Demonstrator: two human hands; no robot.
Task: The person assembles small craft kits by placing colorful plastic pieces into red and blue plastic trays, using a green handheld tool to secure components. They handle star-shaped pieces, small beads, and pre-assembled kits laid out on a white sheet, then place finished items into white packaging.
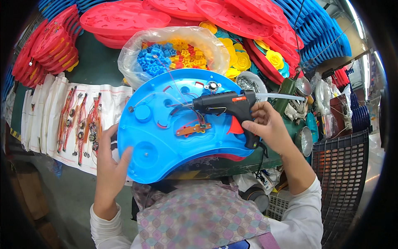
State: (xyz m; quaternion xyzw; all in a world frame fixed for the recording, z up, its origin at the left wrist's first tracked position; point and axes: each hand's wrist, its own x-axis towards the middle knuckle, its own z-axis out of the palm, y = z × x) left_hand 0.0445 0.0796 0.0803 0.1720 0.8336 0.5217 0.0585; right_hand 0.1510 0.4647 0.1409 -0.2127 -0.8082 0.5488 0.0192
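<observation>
Holding the glue gun (pixel 227 104) in your closed right grip (pixel 265 126), left grip (pixel 110 159) clasping the blue shell (pixel 166 141): nozzle beside thin red wires (pixel 182 108) may scorch them

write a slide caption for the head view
Right hand aims a black glue gun at a blue plastic shell steadied by left hand.

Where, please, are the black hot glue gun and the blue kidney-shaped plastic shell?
black hot glue gun (pixel 226 103), head view, middle of its barrel.
blue kidney-shaped plastic shell (pixel 159 153), head view, bare lower part.
</observation>
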